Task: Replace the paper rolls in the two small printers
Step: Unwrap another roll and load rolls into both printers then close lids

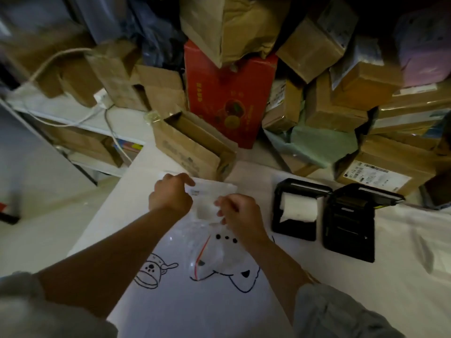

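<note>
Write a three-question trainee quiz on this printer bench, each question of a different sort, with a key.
1. True or false: both printers' lids are open.
2. Which printer shows a white paper roll? A) left printer B) right printer
3. Fill in: both hands pinch a clear ____ bag.

Key:
1. True.
2. A; the right printer's bay looks dark, no roll visible.
3. Plastic: the left hand and right hand each have a grip on the plastic bag, which has a red zip strip.

Two black printers side by side, lids open, left printer (296, 211) holding white paper roll (299, 207) (loose end curling), right printer (349, 220) without
</note>
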### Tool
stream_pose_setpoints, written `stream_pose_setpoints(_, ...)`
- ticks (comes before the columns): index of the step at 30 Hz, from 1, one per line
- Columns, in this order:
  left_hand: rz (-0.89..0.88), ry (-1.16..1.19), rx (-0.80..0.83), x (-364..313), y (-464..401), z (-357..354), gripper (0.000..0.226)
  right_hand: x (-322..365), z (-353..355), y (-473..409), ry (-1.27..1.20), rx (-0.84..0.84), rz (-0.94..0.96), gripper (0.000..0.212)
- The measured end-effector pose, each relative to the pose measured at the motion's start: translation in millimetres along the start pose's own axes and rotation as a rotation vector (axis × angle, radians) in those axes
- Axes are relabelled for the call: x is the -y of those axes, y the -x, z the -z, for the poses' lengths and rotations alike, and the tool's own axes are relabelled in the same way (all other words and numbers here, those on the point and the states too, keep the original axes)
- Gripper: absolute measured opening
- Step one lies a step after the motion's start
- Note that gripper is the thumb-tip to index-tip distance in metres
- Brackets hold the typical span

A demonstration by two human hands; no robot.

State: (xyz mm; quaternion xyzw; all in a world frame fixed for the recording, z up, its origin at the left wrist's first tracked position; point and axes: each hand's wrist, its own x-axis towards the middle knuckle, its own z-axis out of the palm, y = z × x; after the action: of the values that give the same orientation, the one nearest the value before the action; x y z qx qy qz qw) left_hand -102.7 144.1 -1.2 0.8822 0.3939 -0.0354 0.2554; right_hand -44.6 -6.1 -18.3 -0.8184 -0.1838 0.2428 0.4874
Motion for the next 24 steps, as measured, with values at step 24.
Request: stream_pose_setpoints(24, -0.076, 0.098, 0.195, 61.3, 3.5, 13.0, 0.022, 21.2, -26.6, 5.9, 0.441, -0.162, -0.285, 0.022)
